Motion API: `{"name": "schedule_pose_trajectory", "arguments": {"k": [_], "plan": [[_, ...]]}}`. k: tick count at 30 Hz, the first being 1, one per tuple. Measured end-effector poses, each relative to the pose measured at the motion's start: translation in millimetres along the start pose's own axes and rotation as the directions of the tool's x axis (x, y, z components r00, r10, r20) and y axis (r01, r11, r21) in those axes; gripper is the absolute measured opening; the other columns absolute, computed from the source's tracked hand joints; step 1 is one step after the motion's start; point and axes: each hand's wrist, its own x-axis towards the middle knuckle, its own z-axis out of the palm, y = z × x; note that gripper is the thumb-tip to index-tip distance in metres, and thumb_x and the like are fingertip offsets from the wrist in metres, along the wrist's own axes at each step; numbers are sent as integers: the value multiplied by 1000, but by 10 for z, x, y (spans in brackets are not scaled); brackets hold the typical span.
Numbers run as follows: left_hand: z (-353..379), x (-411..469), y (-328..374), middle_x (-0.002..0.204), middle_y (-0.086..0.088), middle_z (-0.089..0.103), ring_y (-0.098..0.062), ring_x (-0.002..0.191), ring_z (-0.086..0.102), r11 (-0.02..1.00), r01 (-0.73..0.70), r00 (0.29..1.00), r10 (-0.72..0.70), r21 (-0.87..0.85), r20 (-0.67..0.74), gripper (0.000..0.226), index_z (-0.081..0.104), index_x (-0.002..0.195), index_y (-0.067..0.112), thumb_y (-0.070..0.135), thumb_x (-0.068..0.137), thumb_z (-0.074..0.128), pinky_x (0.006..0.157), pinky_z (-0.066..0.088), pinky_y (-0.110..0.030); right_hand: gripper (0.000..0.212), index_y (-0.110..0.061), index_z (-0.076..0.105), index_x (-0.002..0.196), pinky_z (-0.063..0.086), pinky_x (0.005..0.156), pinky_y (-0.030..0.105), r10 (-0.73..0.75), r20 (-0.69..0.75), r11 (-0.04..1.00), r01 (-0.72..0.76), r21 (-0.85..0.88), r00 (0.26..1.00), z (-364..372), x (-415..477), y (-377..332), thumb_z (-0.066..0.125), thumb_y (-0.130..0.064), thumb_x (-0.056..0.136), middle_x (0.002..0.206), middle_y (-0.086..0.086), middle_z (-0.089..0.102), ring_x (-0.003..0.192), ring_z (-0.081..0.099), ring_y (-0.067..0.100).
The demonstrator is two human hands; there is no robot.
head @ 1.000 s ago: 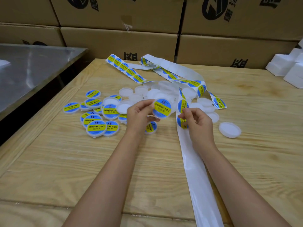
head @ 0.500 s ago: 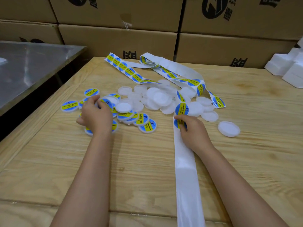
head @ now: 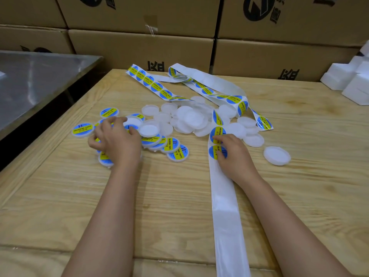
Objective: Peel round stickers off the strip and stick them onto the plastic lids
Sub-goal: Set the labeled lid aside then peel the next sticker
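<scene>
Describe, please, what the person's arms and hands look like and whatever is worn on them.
The left hand and right hand wear no gloves, and no ring, watch or wristband shows. The left arm and right arm are uncovered, with no sleeves in view.

Grainy matt wooden table [head: 179, 196], glossy white paper strip [head: 225, 206], frosted plastic lids [head: 276, 154], shiny metal counter [head: 30, 86] far left, matt cardboard boxes [head: 139, 47]
</scene>
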Motion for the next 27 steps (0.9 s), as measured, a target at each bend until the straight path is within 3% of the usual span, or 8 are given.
{"name": "schedule_pose_trajectory", "arguments": {"k": [3, 6, 10, 13, 19, 22, 25, 27], "plan": [[-34, -86, 165, 117, -5, 62, -29, 114, 49, 964, -228, 972, 217, -138, -89, 26, 67, 104, 14, 15, 83, 52, 96, 23, -39, 44, -9, 56, 124, 34, 87, 19, 9, -16, 999, -9, 38, 1000, 13, 0, -6, 53, 4, 83, 117, 8, 56, 109, 53, 24], [-36, -357, 502, 89, -11, 70, -33, 87, 62, 788, -452, 883, 463, -418, -81, 23, 70, 89, 4, 5, 77, 51, 82, 39, -41, 47, -13, 55, 125, 41, 84, 27, 54, -41, 996, -51, 73, 998, 12, 9, -18, 43, 7, 83, 118, 5, 57, 103, 58, 20], [91, -829, 709, 87, -11, 69, -33, 85, 61, 614, -568, 649, 743, -548, 160, 23, 69, 90, 2, -2, 77, 51, 80, 45, -42, 55, -16, 58, 119, 48, 86, 33, 103, -63, 987, -94, 133, 993, -11, 12, -57, 36, 12, 77, 115, 2, 61, 97, 61, 19], [191, -933, 702, 103, -9, 67, -29, 100, 56, 625, -514, 547, 766, -587, 337, 25, 67, 104, 4, -1, 84, 52, 88, 41, -35, 55, -17, 60, 115, 49, 84, 35, 131, -90, 980, -115, 162, 987, -13, 5, -90, 36, 12, 74, 109, 1, 64, 92, 60, 19], [258, -923, 726, 109, -4, 65, -23, 105, 53, 634, -599, 461, 772, -488, 438, 38, 58, 125, 20, 25, 88, 58, 87, 41, -37, 46, -13, 65, 110, 49, 80, 40, 136, -156, 986, -118, 118, 978, 24, 14, -106, 42, 8, 76, 96, 7, 70, 91, 63, 27], [252, -924, 735, 95, -6, 65, -22, 95, 53, 656, -563, 453, 754, -503, 476, 29, 63, 116, 18, 24, 88, 57, 80, 41, -36, 41, -11, 65, 107, 47, 76, 34, 169, -203, 981, -145, 126, 964, 29, 9, -101, 41, 7, 79, 89, 3, 69, 88, 62, 25], [228, -942, 750, 91, -6, 64, -24, 92, 52, 666, -541, 453, 745, -513, 490, 20, 65, 103, 11, 20, 86, 58, 77, 41, -38, 40, -9, 65, 104, 42, 71, 20, 183, -275, 965, -119, 235, 944, 24, 1, -139, 40, 10, 80, 83, -2, 63, 83, 60, 19], [216, -961, 755, 91, -7, 63, -25, 91, 51, 663, -538, 450, 748, -521, 487, 19, 64, 102, 10, 14, 85, 58, 75, 41, -38, 41, -9, 65, 102, 43, 71, 12, 193, -245, 935, -102, 340, 950, 31, -7, -171, 38, 11, 80, 83, -2, 64, 81, 60, 14]]}}
